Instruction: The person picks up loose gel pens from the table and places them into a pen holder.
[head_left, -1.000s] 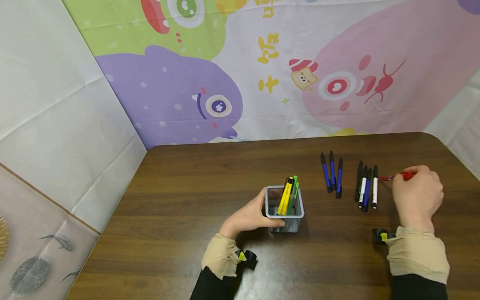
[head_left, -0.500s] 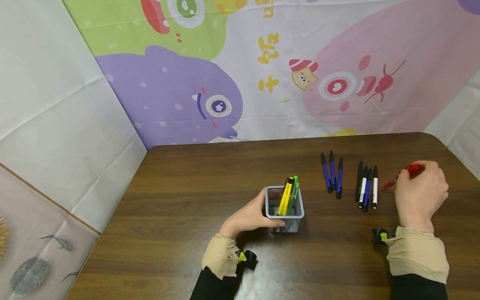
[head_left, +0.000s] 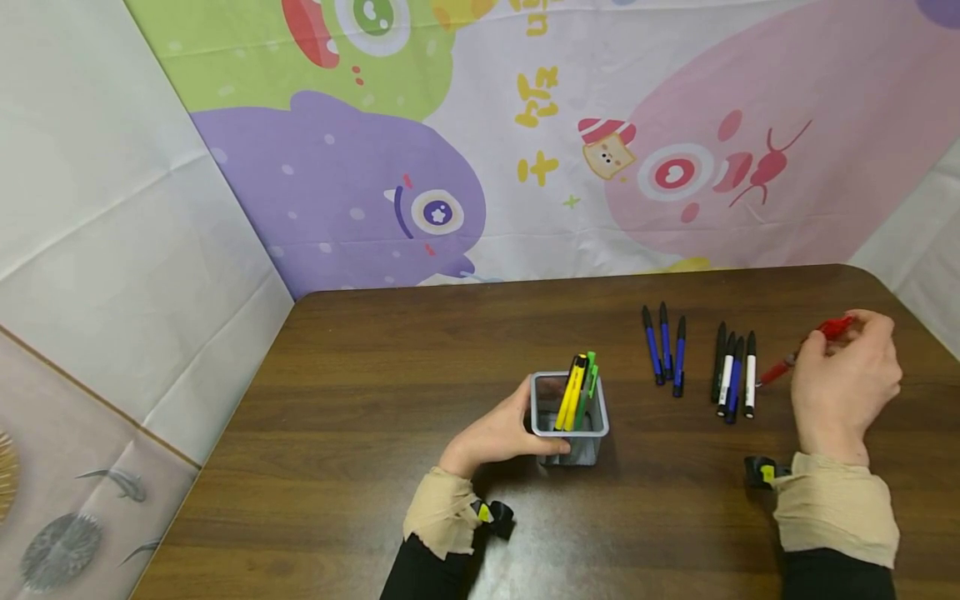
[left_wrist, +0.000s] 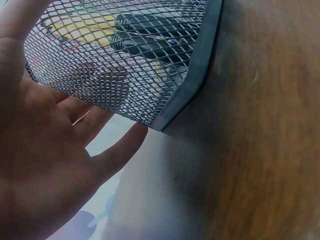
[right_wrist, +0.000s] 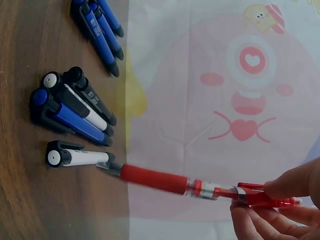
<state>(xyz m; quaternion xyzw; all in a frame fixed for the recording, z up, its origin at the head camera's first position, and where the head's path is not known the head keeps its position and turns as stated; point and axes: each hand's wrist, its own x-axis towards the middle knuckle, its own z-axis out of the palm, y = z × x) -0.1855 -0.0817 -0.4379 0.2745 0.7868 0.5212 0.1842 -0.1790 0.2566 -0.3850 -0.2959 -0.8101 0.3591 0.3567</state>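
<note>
My left hand (head_left: 487,433) holds a square mesh pen holder (head_left: 585,452) on the table, thumb along its near side and fingers behind the left side. Inside the holder lean yellow pens (head_left: 572,392) and a green pen (head_left: 588,385). On the right, my right hand (head_left: 847,387) pinches a red pen (right_wrist: 155,179) near its clip end, between thumb and fingers. The pen slants, its tip pointing down and left. In the right wrist view that tip overlaps the end of a white-barrelled pen (right_wrist: 86,158), the nearest of the row beside it.
The row left of my right hand also has a white pen (head_left: 725,385), a blue pen (head_left: 735,383) and a black pen (head_left: 717,367). Farther left lie several blue pens (head_left: 665,342). A cartoon-print cloth (head_left: 525,225) hangs behind the brown table (head_left: 360,400).
My right hand has shifted slightly right and turned the red pen from nearly level to a slant, its clip end now higher. The left hand and pen holder have stayed still.
</note>
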